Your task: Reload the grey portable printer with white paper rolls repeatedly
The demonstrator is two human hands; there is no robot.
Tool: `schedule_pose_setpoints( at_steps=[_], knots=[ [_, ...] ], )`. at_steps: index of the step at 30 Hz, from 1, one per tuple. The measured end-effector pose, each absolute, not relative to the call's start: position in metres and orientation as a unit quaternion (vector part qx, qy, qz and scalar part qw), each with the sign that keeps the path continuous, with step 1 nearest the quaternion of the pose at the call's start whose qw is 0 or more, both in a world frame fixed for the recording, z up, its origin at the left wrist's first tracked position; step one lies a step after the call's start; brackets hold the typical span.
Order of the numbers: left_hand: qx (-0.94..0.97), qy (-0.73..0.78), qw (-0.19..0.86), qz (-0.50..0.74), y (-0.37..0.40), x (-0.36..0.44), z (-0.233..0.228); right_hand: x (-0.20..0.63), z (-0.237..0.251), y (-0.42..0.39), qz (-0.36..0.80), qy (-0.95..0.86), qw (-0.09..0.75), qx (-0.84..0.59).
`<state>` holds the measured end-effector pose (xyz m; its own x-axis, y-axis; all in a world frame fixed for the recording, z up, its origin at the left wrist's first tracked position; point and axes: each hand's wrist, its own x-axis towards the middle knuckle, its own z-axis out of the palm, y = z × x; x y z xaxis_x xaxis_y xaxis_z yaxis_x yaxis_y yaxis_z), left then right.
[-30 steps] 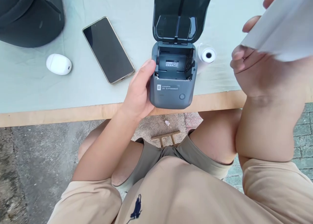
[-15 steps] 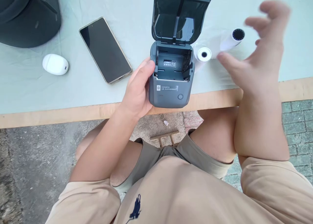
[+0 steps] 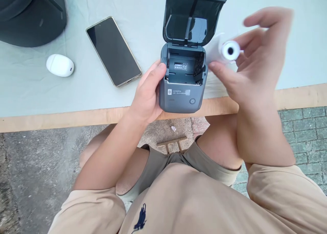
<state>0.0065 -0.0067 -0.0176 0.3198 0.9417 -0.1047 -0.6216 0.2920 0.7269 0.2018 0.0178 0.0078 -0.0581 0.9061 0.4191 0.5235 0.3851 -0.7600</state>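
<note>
Our left hand [image 3: 146, 97] fingers hold the little printer [image 3: 182, 85] at the tabletop [image 3: 76, 101] edge. Our right hand [image 3: 251, 61] fingers pinch the paper roll [image 3: 230, 50] at the printer's 2 o'clock. A loose pinch could drop it; a nudge could tip the printer off.

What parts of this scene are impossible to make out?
Head view only:
- Paper roll: motion-blurred in the right hand; the exact grip is unclear.
- Printer: labels too small to read; lid top cut by the edge; left side behind the left hand.
- Dark bag: cut off at the corner.
</note>
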Motion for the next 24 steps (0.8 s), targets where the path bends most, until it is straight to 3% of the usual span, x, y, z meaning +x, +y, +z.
schedule_pose_setpoints(
  at_steps=[3, 5, 11, 13, 19, 24],
  knots=[
    [0.298, 0.276, 0.749, 0.524, -0.007, 0.008, -0.016, 0.194, 0.016, 0.013, 0.307, -0.591, 0.603, -0.438],
    [0.295, 0.276, 0.747, 0.529, -0.007, 0.008, -0.016, 0.192, 0.021, 0.011, 0.376, -0.536, 0.632, -0.415],
    [0.301, 0.286, 0.75, 0.515, -0.007, 0.007, -0.016, 0.214, 0.034, 0.013, 0.617, -0.465, 0.488, -0.406],
    [0.308, 0.291, 0.747, 0.513, -0.007, 0.007, -0.015, 0.217, 0.036, 0.014, 0.627, -0.46, 0.47, -0.416],
    [0.321, 0.289, 0.745, 0.509, -0.007, 0.008, -0.014, 0.198, 0.038, 0.017, 0.53, -0.439, 0.541, -0.484],
    [0.305, 0.275, 0.751, 0.517, -0.007, 0.008, -0.014, 0.194, 0.043, 0.016, 0.573, -0.419, 0.534, -0.459]
  ],
)
